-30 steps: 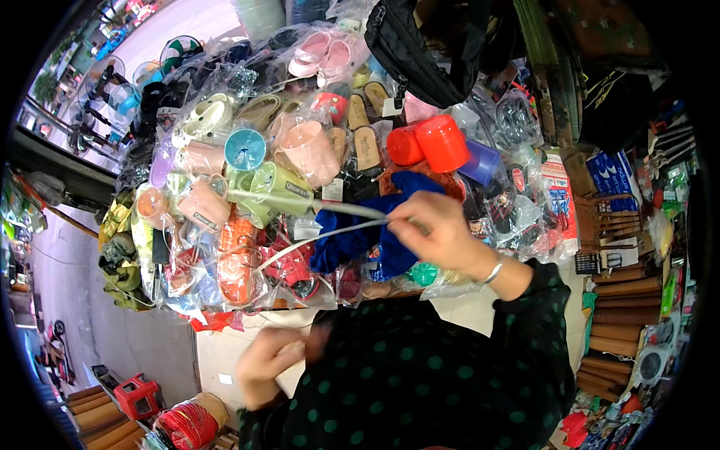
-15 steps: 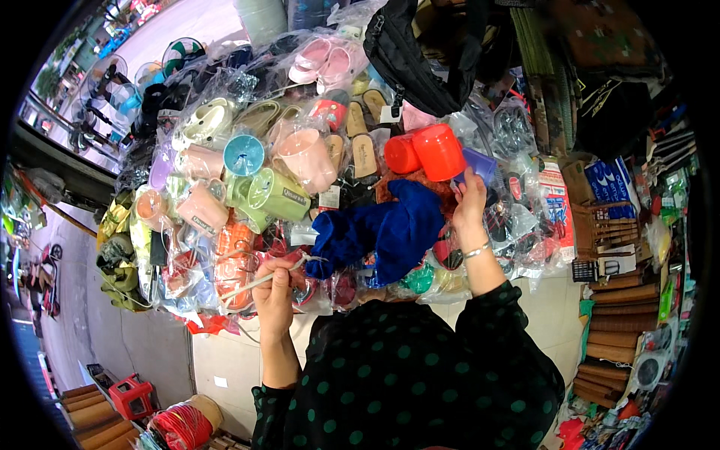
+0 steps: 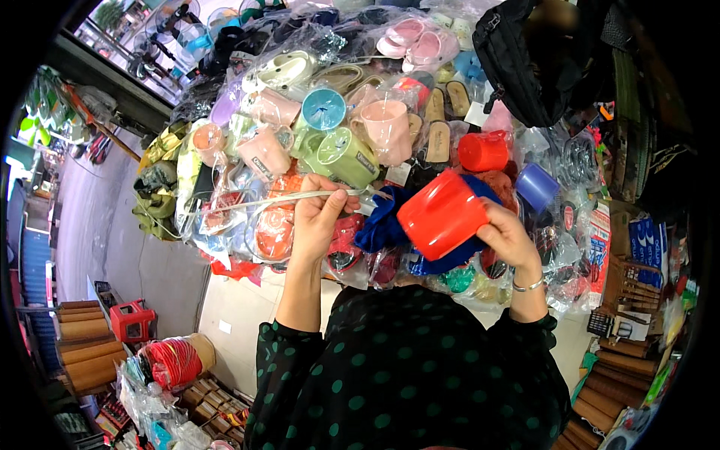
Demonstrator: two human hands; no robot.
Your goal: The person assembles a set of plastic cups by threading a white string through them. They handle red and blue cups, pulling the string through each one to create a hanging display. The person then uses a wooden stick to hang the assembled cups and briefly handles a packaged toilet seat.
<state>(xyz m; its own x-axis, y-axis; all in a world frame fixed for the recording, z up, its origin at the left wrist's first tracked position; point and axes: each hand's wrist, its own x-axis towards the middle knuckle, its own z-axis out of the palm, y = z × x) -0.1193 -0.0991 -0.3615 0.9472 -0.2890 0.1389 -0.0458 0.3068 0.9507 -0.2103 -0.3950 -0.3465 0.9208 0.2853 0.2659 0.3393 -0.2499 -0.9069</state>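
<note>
My right hand (image 3: 511, 236) grips a red plastic cup (image 3: 441, 215) by its side, tilted above the table. My left hand (image 3: 321, 214) is closed around a flat whitish strip (image 3: 274, 199), which trails off to the left and ends by the cup on the right. Under the red cup lies a dark blue cloth (image 3: 381, 225), partly hidden by it. A second red cup (image 3: 484, 152) and a purple cup (image 3: 537, 187) lie beyond my right hand. Past my left hand are a green mug (image 3: 346, 159), a pink mug (image 3: 387, 133) and a blue cup (image 3: 324, 110).
Bagged shoes and sandals cover the table, with pink clogs (image 3: 417, 42) at the far side. A black bag (image 3: 521, 67) hangs at the far right. On the floor at left stand a red stool (image 3: 133, 321) and a red cord roll (image 3: 172, 364).
My right hand has taken a red cup from beside the other one and brought it nearer, over the blue cloth. My left hand has risen with the strip. The whole view has shifted.
</note>
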